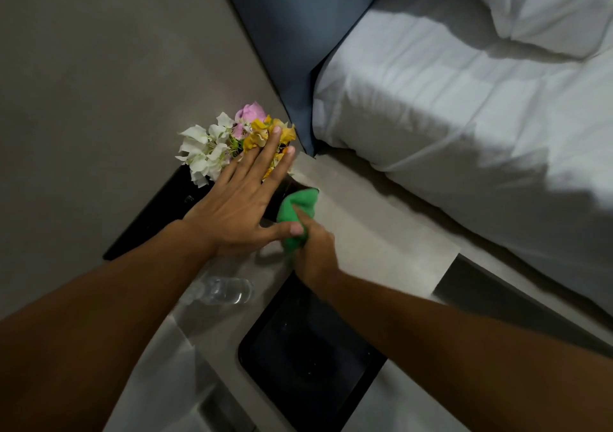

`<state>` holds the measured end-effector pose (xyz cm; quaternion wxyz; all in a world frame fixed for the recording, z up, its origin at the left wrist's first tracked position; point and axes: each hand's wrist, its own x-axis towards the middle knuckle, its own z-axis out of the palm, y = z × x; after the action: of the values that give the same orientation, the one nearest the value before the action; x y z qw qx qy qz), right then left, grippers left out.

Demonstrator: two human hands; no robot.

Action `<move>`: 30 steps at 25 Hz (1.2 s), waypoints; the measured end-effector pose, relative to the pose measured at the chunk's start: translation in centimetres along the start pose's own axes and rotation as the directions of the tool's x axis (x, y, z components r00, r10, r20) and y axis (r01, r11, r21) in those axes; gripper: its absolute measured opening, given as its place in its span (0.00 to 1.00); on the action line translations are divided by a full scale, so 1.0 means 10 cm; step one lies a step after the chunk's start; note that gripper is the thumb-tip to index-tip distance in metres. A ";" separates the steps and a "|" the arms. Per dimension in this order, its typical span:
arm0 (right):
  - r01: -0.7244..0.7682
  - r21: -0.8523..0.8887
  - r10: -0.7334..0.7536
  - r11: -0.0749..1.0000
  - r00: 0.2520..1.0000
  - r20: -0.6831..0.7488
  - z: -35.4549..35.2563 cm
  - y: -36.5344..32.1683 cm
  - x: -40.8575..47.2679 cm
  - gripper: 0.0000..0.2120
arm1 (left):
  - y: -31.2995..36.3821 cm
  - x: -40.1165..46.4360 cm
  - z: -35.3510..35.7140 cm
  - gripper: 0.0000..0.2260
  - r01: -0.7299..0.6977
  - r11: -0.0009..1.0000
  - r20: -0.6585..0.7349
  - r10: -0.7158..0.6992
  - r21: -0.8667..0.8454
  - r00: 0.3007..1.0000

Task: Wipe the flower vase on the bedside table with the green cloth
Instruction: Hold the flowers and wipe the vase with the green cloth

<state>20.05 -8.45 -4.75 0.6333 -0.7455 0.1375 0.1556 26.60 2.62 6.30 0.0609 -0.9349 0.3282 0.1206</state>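
A bunch of white, pink and yellow flowers (219,146) stands in a dark vase (282,196) at the back of the grey bedside table (374,232). Most of the vase is hidden under my left hand (242,206), which lies flat with spread fingers over the flowers and the vase top. My right hand (311,249) grips a bunched green cloth (295,212) and presses it against the vase's right side.
A clear plastic bottle (222,290) lies on the table near my left forearm. A black tray (308,352) sits at the table's front. The bed with white sheets (464,116) and a blue headboard (285,33) lies to the right; a grey wall is to the left.
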 end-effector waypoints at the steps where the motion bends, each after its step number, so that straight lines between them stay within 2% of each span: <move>1: 0.004 -0.003 -0.004 1.000 0.999 0.046 0.02 0.05 -0.08 0.25 | 0.01 0.01 0.01 0.46 0.011 1.000 -0.002 -0.011 -0.009 1.000; 2: -0.027 0.029 0.024 0.999 0.997 0.078 0.06 0.08 -0.09 0.23 | 0.01 0.01 0.01 0.46 0.024 1.000 -0.011 -0.025 -0.017 1.000; 3: -0.105 0.199 0.092 0.974 0.993 0.071 0.08 0.07 -0.02 0.20 | 0.00 0.01 0.00 0.46 0.034 0.999 -0.019 -0.035 -0.020 0.999; 4: -0.169 0.358 0.180 0.918 0.984 0.000 0.06 0.01 0.07 0.17 | 0.00 0.00 0.00 0.46 0.037 0.999 -0.019 -0.038 -0.021 0.999; 5: -0.289 0.470 0.340 0.834 0.940 -0.026 0.04 -0.01 0.16 0.16 | 0.00 0.00 0.00 0.46 0.037 0.999 -0.016 -0.038 -0.018 0.999; 6: -0.311 0.447 0.393 0.839 0.914 -0.101 -0.02 -0.04 0.25 0.18 | 0.02 -0.01 0.00 0.46 0.035 0.999 -0.017 -0.035 -0.016 0.999; 7: -0.218 0.402 0.320 0.890 0.924 -0.207 -0.12 -0.14 0.35 0.20 | 0.03 -0.01 0.01 0.46 0.037 0.999 -0.024 -0.038 -0.015 0.999; 8: -0.127 0.313 0.200 0.941 0.956 -0.213 -0.20 -0.21 0.44 0.23 | 0.04 -0.01 0.01 0.46 0.044 0.999 -0.032 -0.045 -0.022 0.998; 9: -0.046 0.101 0.069 0.994 0.971 -0.231 -0.20 -0.23 0.51 0.26 | 0.04 -0.01 0.02 0.46 0.054 0.998 -0.036 -0.056 -0.037 0.998; 10: -0.030 -0.018 0.026 0.999 0.980 -0.195 -0.18 -0.31 0.52 0.28 | 0.04 -0.01 0.03 0.45 0.065 0.997 -0.037 -0.066 -0.052 0.997; 11: -0.015 -0.029 0.010 0.999 0.987 -0.162 -0.15 -0.33 0.51 0.29 | 0.04 -0.01 0.04 0.45 0.068 0.996 -0.039 -0.070 -0.056 0.997; 14: -0.057 0.060 0.068 0.997 0.978 -0.197 0.01 -0.28 0.34 0.25 | 0.03 -0.01 0.06 0.45 0.047 0.998 -0.056 -0.050 -0.039 0.997; 16: -0.146 0.120 0.163 0.982 0.976 -0.148 0.12 -0.14 0.14 0.25 | 0.02 0.00 0.06 0.46 0.046 0.998 -0.061 -0.048 -0.037 0.997; 18: -0.092 -0.009 0.092 0.996 0.995 -0.042 0.11 -0.16 -0.13 0.19 | 0.02 -0.01 0.08 0.48 0.067 0.996 -0.050 -0.070 -0.056 0.996; 19: -0.045 0.009 0.045 0.999 0.999 0.015 0.12 -0.12 -0.22 0.20 | 0.02 0.00 0.09 0.49 0.072 0.996 -0.046 -0.074 -0.058 0.996; 20: 0.005 0.005 -0.005 1.000 1.000 0.015 0.15 -0.05 -0.23 0.23 | 0.02 0.00 0.09 0.50 0.071 0.996 -0.047 -0.073 -0.052 0.996; 23: 0.051 0.184 -0.051 0.982 0.999 -0.002 0.06 -0.01 -0.20 0.32 | 0.02 0.01 0.08 0.49 0.066 0.997 -0.063 -0.067 -0.027 0.996; 25: 0.007 0.303 -0.008 0.953 1.000 0.004 -0.03 0.02 -0.11 0.34 | 0.03 0.00 0.08 0.48 0.069 0.997 -0.068 -0.070 -0.016 0.995; 28: 0.016 0.332 -0.017 0.943 1.000 0.000 -0.19 0.06 -0.07 0.34 | 0.03 0.00 0.08 0.46 0.072 0.997 -0.075 -0.070 0.015 0.995; 30: 0.054 0.270 -0.061 0.961 0.998 0.019 -0.32 0.09 -0.11 0.34 | 0.05 -0.02 0.08 0.44 0.093 0.994 -0.100 -0.087 0.058 0.991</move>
<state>18.86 -11.77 -4.68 0.7347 -0.6542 0.1272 0.1271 25.98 2.46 5.61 0.0793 -0.9512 0.2917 0.0618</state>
